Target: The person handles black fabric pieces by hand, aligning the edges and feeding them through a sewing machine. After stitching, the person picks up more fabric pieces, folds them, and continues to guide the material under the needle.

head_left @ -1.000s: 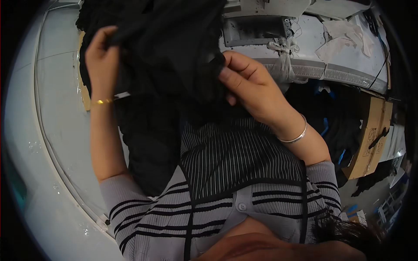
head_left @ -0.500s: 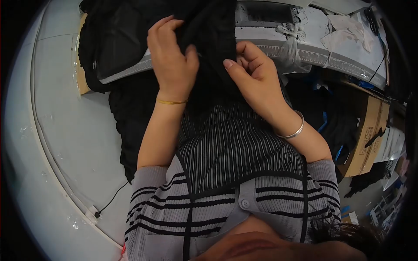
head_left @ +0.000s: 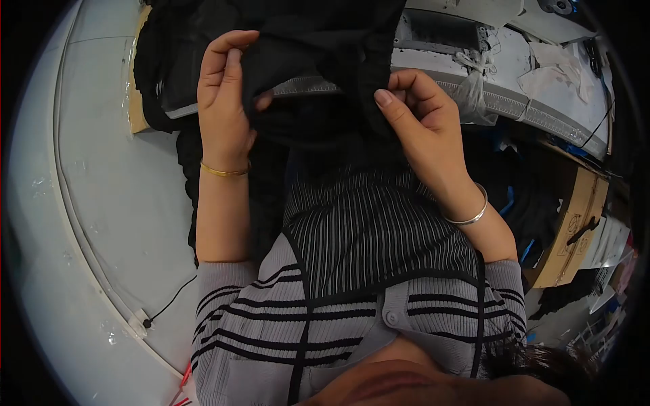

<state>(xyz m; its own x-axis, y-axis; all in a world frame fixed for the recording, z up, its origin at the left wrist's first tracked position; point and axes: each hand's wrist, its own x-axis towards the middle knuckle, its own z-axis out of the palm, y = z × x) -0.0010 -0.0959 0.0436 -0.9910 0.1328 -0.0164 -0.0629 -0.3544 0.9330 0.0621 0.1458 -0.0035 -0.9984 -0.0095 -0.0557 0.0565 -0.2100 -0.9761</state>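
Black cloth (head_left: 311, 40) lies over the table's front edge and hangs toward my lap. My left hand (head_left: 227, 101), with a gold bangle at the wrist, pinches the cloth between thumb and forefinger on the left; another fingertip shows under it. On the right, my right hand (head_left: 430, 115), with a silver bangle, holds the cloth's right edge between thumb and curled fingers. Between the hands the cloth sags, and part of the ruler strip (head_left: 305, 85) shows there.
A clear plastic bag (head_left: 470, 98) is tied at the table edge, right of my right hand. Pale scraps (head_left: 558, 64) lie farther right. A cardboard box (head_left: 575, 227) stands at the lower right, near more black cloth. A cable (head_left: 172, 301) runs along the left.
My left hand has moved left and turned, now pinching the cloth. My right hand has shifted slightly right with the cloth edge. The ruler strip between them has come into view.
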